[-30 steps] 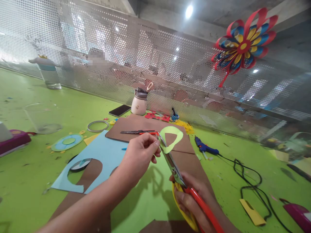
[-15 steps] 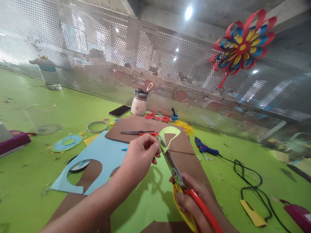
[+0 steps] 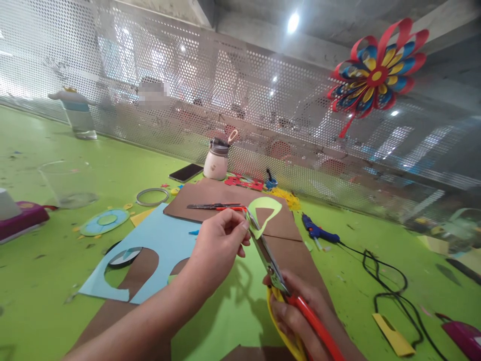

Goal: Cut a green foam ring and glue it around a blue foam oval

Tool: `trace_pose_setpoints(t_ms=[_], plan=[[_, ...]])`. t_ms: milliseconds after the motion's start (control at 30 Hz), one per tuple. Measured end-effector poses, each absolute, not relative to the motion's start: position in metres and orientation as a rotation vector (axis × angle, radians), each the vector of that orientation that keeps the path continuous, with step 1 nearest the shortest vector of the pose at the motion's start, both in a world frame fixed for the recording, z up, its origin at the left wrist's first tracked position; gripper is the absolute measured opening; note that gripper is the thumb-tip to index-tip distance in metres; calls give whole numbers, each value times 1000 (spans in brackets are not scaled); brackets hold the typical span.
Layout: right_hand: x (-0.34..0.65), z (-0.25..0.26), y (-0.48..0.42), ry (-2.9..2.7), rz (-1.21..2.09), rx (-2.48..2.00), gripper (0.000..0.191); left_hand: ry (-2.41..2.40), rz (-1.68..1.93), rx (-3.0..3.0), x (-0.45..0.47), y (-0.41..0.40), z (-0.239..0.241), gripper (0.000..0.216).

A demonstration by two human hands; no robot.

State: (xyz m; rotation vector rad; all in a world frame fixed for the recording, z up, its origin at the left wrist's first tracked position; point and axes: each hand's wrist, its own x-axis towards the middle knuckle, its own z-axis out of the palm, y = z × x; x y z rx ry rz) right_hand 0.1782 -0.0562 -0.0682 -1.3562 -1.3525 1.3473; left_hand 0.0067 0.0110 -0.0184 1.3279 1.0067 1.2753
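The loop of pale green paper [image 3: 264,202] was held up in front of a brown cardboard sheet [image 3: 210,188], its left edge pinched between the thumb and forefinger of the left hand [image 3: 223,235]. From where I stood, the blades of the scissors [image 3: 276,277] met that same edge, just beside the fingertips. The right hand [image 3: 300,311] had its fingers curled around the red and yellow handles. A blue sheet [image 3: 178,228] with cut-outs lay left of the hands; a blue glue gun [image 3: 319,231] lay to the right. Farther back stood a bottle [image 3: 216,163] beside a phone [image 3: 186,173], near a perforated screen [image 3: 240,85].
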Motion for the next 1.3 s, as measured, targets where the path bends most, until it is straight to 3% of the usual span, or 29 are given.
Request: trace_pose_setpoints(t_ms=[400,1300], plan=[[178,-73,-57,-1288,1407,-1328,42,1021,1299,1350,7,11,-20,15],[176,-71,-59,-1304,1362,-1323,34,1026,1266,1321,7,11,-19,16]])
